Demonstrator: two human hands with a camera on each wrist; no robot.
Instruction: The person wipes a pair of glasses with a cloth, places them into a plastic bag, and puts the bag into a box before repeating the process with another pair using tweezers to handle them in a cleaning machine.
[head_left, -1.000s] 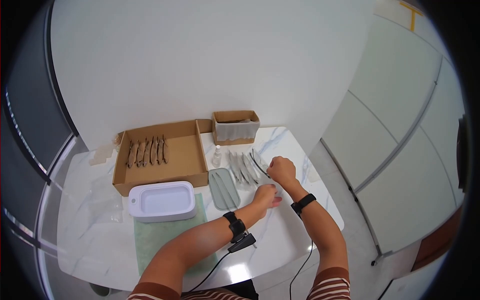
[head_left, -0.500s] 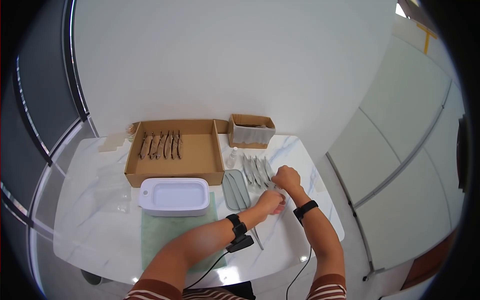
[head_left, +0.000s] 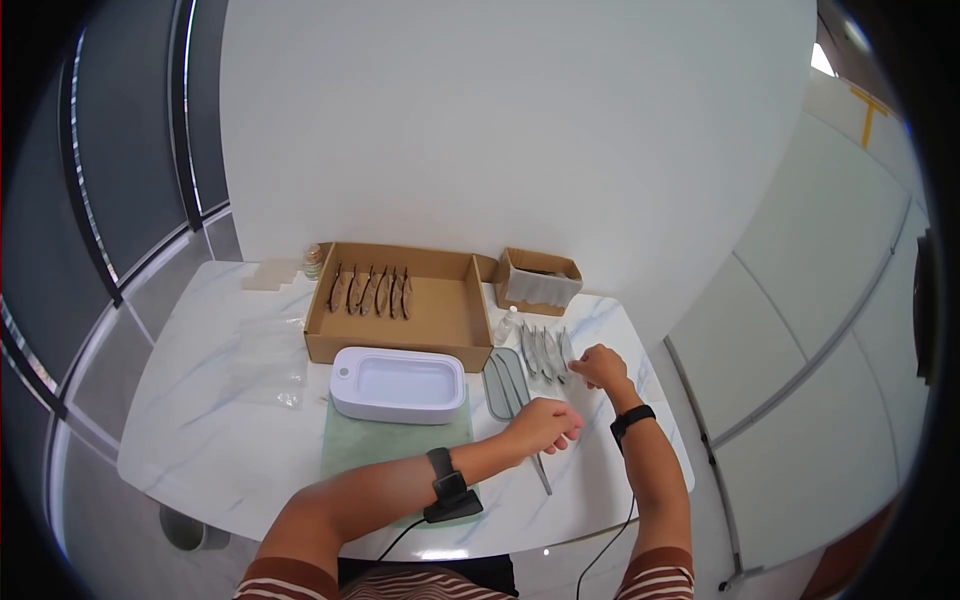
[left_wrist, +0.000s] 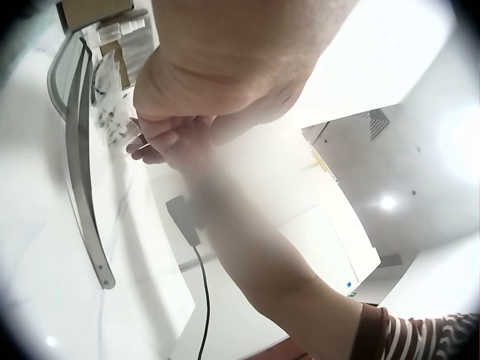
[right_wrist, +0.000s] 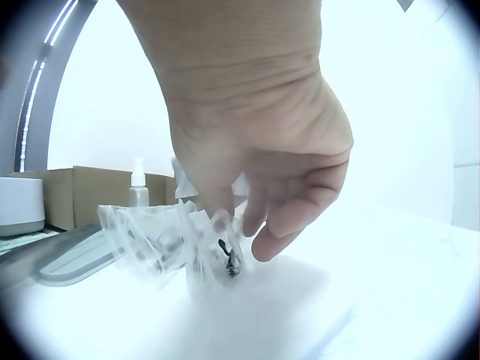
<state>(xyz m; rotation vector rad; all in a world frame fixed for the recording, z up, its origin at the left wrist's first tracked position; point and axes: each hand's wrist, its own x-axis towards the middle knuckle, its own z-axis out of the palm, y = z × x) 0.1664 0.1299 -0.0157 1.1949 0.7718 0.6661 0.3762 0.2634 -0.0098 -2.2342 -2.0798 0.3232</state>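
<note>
In the head view a row of clear plastic bags, each with a slim curved dark thing in it, lies on the white marbled table. My right hand is at the right end of this row. In the right wrist view its thumb and forefinger pinch the upper edge of a clear plastic bag, a small dark piece showing inside. My left hand is over the table with loosely curled fingers and nothing in them. Below it, long grey tweezers lie partly across a grey-green tray.
A shallow cardboard box holds several brown-wrapped slim things. In front stands a white basin-shaped device on a green cloth. A small spray bottle and a lined cardboard box stand behind; flat clear bags lie left.
My right hand has brought a bag down to the right end of the row. The left hand has drawn away from it to the left, its fingers now loose. The head view has shifted.
</note>
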